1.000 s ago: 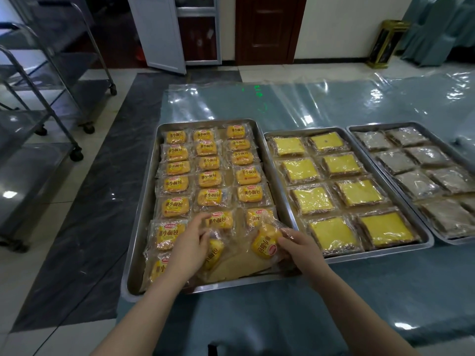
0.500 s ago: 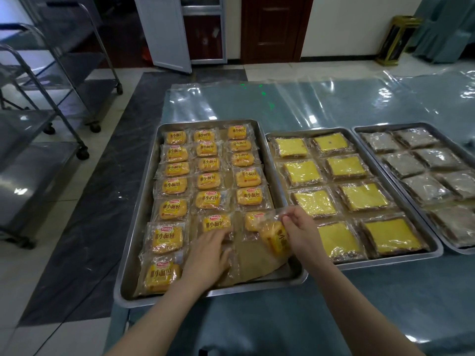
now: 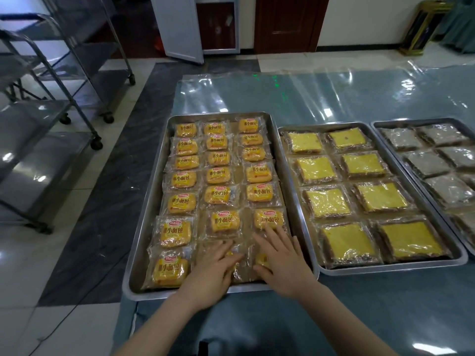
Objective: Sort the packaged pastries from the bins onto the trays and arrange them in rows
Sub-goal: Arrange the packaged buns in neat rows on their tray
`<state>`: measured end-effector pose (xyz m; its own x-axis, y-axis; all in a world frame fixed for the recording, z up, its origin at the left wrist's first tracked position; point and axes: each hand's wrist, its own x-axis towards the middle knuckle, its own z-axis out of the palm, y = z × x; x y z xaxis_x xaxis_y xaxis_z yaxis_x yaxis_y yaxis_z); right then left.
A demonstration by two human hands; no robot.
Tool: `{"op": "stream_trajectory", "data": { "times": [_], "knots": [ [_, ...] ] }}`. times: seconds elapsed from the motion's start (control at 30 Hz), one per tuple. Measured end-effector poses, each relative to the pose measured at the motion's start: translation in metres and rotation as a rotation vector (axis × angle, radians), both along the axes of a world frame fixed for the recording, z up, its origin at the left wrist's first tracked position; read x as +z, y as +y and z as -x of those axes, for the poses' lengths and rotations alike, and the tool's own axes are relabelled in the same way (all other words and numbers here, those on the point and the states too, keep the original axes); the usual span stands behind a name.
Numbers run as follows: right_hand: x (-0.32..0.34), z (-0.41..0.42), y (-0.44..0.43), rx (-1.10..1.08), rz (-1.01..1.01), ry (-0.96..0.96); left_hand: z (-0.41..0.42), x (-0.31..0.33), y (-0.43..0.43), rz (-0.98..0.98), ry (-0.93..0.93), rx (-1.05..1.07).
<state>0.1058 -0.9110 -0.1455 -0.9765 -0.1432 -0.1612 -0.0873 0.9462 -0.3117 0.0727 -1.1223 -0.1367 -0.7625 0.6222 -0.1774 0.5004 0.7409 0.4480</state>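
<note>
A steel tray (image 3: 143,228) at the left holds small yellow bread packets (image 3: 217,195) in three columns. Both hands lie flat in its nearest row. My left hand (image 3: 214,272) rests with fingers spread on the middle-column packet (image 3: 235,266), mostly hiding it. My right hand (image 3: 281,262) presses palm-down on the right-column packet (image 3: 261,259), its fingertips touching the packet (image 3: 268,219) one row further back. Neither hand grips anything. A middle tray (image 3: 385,267) carries large square yellow cakes, and a right tray (image 3: 413,176) carries grey-brown wrapped squares.
The trays sit on a table covered in shiny clear plastic (image 3: 308,98). Wheeled steel rack carts (image 3: 51,111) stand on the floor to the left. A brass bin (image 3: 424,24) and doors are at the far wall. No bins are in view.
My right hand has lowered the packet it held into the near right spot and now lies flat on it. My left hand shifted slightly right onto the middle packet.
</note>
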Motion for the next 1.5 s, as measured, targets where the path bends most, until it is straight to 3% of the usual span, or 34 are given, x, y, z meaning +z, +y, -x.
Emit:
{"op": "stream_trajectory", "data": {
  "times": [0.13,0.23,0.43,0.67,0.87,1.0,1.13,1.5],
  "knots": [
    [-0.003,0.003,0.001,0.067,-0.015,-0.177,0.002,-0.003,0.002,0.242,-0.111,-0.12],
    [-0.003,0.006,0.0,0.067,-0.01,-0.265,0.004,-0.004,0.004,0.312,-0.181,-0.135],
    [0.002,0.01,-0.002,0.076,-0.03,-0.341,0.006,-0.006,0.01,0.343,-0.248,-0.101],
    [0.013,0.007,0.0,0.092,-0.022,-0.38,-0.002,-0.001,0.01,0.311,-0.173,-0.081],
    [0.021,0.006,-0.003,0.018,0.061,-0.173,-0.009,0.013,-0.011,0.064,0.064,0.088],
    [0.022,0.017,-0.004,-0.041,0.139,-0.086,0.001,0.012,-0.046,0.12,0.189,0.324],
    [0.016,0.032,-0.003,-0.124,0.128,-0.013,0.015,0.002,-0.067,0.165,0.112,0.439],
    [-0.014,0.051,0.002,-0.088,-0.071,-0.068,0.027,-0.004,-0.072,0.344,-0.202,0.252]
  ]
}}
